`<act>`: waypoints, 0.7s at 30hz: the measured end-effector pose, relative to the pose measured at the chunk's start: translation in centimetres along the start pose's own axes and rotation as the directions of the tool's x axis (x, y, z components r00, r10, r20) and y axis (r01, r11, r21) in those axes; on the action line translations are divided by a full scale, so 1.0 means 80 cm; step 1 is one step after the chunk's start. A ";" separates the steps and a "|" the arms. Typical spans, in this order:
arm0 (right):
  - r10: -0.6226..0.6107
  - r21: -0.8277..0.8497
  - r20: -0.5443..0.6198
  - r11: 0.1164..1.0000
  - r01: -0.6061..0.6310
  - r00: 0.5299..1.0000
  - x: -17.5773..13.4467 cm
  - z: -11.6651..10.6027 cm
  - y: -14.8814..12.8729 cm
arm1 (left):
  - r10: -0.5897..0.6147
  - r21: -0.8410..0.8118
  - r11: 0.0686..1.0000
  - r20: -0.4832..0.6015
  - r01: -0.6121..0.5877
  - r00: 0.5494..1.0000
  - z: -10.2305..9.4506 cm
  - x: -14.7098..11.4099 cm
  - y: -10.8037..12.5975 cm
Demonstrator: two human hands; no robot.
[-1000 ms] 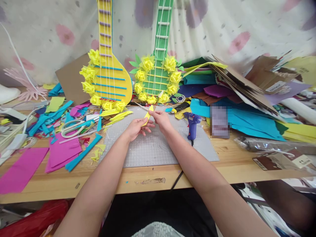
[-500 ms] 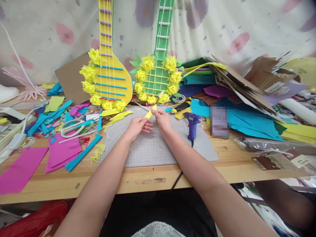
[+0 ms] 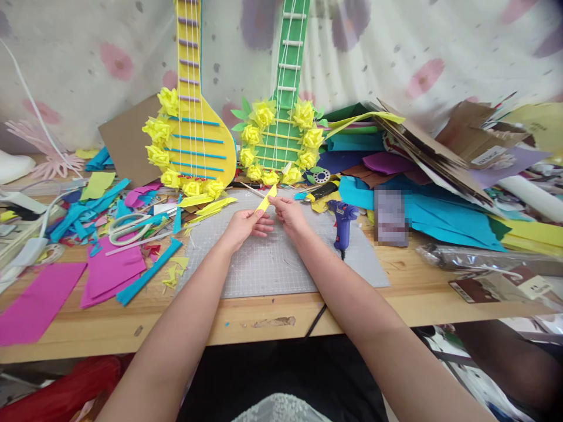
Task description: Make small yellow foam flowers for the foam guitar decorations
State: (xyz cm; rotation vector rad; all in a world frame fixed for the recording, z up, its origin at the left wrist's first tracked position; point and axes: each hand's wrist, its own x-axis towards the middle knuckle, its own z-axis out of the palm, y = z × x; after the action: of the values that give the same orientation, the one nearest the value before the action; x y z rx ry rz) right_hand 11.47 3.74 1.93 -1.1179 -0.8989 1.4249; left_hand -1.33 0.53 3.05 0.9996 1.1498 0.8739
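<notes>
Between my two hands is a narrow yellow paper strip, slanting up to the right above the grey cutting mat. My left hand pinches its lower end between thumb and index finger, the other fingers loosely extended. Near the upper end, my right hand pinches the strip with its fingers curled in. A thin pale stick shows just behind the strip; whether a hand touches it I cannot tell. Right of my right hand, a blue glue gun stands on the mat.
Behind the mat lean a yellow paper guitar and a green one, both trimmed with yellow paper flowers. White-handled scissors and magenta sheets lie left. Blue paper and cardboard are piled right.
The strip's upper end has twisted slightly and my right fingers have shifted a little left and down along it. My left hand keeps its pinch.
</notes>
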 end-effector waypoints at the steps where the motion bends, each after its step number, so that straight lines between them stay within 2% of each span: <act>1: 0.001 -0.003 0.004 1.000 -0.001 1.000 0.001 -0.002 -0.001 | -0.017 0.008 1.000 0.044 0.016 0.999 -0.002 -0.001 0.001; 3: 0.012 -0.030 0.053 1.000 -0.010 0.999 0.001 -0.004 -0.004 | -0.023 -0.014 1.000 0.114 0.025 0.993 -0.008 -0.002 0.003; 6: 0.034 -0.110 0.175 0.994 -0.015 0.984 -0.002 -0.002 -0.004 | 0.020 -0.151 0.988 0.144 0.002 0.989 -0.013 0.000 0.004; 9: 0.037 -0.185 0.256 0.983 0.012 0.966 -0.007 0.003 -0.003 | 0.015 -0.265 0.963 0.203 0.040 0.979 -0.013 0.001 0.003; 12: 0.069 -0.240 0.300 0.971 0.005 0.952 -0.011 0.007 -0.001 | -0.006 -0.299 0.950 0.273 0.091 0.962 -0.010 0.002 0.000; 15: 0.062 -0.263 0.278 0.965 0.014 0.959 -0.012 0.007 -0.001 | -0.023 -0.300 0.946 0.320 0.124 0.947 -0.009 0.002 -0.002; 18: 0.004 -0.267 0.258 0.961 0.067 0.966 -0.009 0.005 -0.001 | -0.048 -0.303 0.943 0.294 0.140 0.954 -0.014 0.001 0.003; 21: -0.083 -0.308 0.196 0.941 0.142 0.977 -0.003 0.003 -0.001 | 0.020 -0.391 0.919 0.181 0.053 0.983 -0.030 0.000 0.016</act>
State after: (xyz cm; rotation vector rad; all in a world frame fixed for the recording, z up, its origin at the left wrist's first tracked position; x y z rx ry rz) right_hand 11.26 3.54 2.08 -1.1646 -1.3416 1.3293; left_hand -3.71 1.39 3.98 0.7169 0.7835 0.9350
